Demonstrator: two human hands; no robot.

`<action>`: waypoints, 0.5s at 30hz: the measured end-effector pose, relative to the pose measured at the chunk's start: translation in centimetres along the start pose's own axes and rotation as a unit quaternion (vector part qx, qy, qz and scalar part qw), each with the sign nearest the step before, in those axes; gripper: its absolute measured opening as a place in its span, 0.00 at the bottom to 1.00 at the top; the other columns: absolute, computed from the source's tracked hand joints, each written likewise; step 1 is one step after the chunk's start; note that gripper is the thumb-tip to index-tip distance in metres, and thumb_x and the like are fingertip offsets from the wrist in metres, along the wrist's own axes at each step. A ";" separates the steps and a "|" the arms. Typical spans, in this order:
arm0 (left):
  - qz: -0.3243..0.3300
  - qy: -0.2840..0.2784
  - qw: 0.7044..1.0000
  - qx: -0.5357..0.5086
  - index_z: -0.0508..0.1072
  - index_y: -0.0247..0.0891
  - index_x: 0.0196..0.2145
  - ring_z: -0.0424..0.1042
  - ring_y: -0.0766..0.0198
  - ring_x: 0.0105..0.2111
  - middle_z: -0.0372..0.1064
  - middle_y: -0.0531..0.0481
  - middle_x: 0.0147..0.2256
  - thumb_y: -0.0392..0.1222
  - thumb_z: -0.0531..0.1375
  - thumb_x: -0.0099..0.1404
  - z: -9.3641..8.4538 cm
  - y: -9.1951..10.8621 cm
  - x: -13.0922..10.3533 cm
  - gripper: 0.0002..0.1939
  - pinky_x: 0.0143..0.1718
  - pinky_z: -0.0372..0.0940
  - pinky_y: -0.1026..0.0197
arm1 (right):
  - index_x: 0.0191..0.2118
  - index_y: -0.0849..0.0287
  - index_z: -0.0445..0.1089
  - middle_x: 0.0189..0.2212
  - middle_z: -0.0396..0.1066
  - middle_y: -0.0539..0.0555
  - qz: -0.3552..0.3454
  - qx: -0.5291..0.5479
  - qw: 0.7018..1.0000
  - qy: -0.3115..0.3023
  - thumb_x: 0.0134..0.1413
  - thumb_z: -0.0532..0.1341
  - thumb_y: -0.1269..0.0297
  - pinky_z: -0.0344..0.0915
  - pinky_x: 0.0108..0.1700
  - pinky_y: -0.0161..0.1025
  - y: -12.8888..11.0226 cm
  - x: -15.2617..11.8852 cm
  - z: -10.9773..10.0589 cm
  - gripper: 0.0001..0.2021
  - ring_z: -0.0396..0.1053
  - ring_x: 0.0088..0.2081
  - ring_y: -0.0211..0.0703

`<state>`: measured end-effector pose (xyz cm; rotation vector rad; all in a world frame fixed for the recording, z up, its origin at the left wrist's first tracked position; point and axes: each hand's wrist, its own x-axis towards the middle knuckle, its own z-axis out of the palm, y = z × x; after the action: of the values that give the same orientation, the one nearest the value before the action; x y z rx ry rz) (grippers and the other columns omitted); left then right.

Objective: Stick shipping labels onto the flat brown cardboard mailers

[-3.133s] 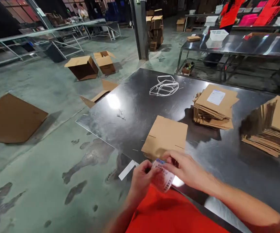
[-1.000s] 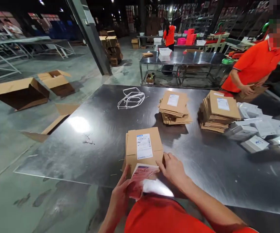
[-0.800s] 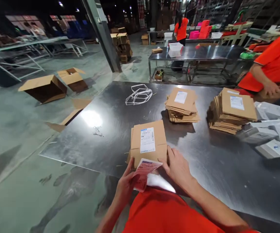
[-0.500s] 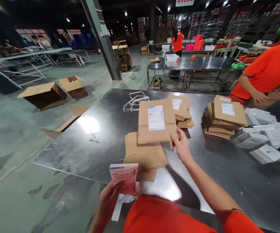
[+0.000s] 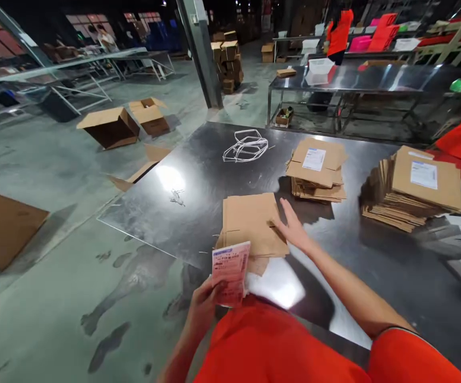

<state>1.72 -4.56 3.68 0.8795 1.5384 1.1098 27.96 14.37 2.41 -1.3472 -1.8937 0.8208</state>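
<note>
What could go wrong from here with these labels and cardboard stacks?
The printed labels in the left hand are near the edge of the table, so one might slip to the floor. The nearest stack is unevenly layered; the right hand at its side could nudge it askew. The middle stack has jutting layers and might slide if bumped.

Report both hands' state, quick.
Left hand: closed on the label stack.
Right hand: open, fingers spread at the edge of the nearest flat cardboard pile.
</note>
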 end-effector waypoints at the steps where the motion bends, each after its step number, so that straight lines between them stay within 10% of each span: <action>1: 0.010 0.021 1.000 -0.002 0.82 0.35 0.35 0.76 0.55 0.36 0.80 0.42 0.38 0.61 0.67 0.52 -0.5 -0.2 0.5 0.25 0.38 0.73 0.58 | 0.70 0.66 0.43 0.70 0.41 0.66 0.032 0.025 0.999 -0.006 0.58 0.50 0.37 0.42 0.70 0.53 0.0 -1.0 1.7 0.45 0.37 0.71 0.53; 6: 0.036 0.107 0.990 0.086 0.81 0.33 0.40 0.75 0.52 0.39 0.80 0.43 0.38 0.58 0.64 0.55 -2.4 0.9 4.0 0.25 0.40 0.70 0.57 | 0.71 0.62 0.42 0.71 0.41 0.62 0.108 0.129 0.986 0.016 0.56 0.54 0.37 0.39 0.71 0.52 -1.2 -3.4 5.3 0.47 0.37 0.71 0.52; 12: 0.009 -0.014 0.989 0.149 0.81 0.33 0.40 0.75 0.52 0.37 0.80 0.44 0.38 0.59 0.65 0.53 -2.3 2.9 8.9 0.26 0.38 0.68 0.59 | 0.70 0.53 0.47 0.71 0.43 0.54 0.133 0.227 0.965 -0.024 0.55 0.58 0.38 0.38 0.71 0.49 -2.4 -4.9 4.2 0.43 0.42 0.71 0.48; 15: 0.008 -0.043 0.976 0.211 0.81 0.33 0.35 0.74 0.54 0.33 0.79 0.46 0.31 0.59 0.65 0.53 -3.7 4.6 10.3 0.24 0.33 0.66 0.61 | 0.66 0.49 0.55 0.67 0.54 0.53 0.177 0.330 0.927 0.027 0.58 0.55 0.39 0.53 0.67 0.49 -0.4 -5.7 4.2 0.35 0.53 0.67 0.48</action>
<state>-4.27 5.63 5.21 1.2103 1.7259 0.7521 25.77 8.35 -0.66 -1.2542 -1.1601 1.4275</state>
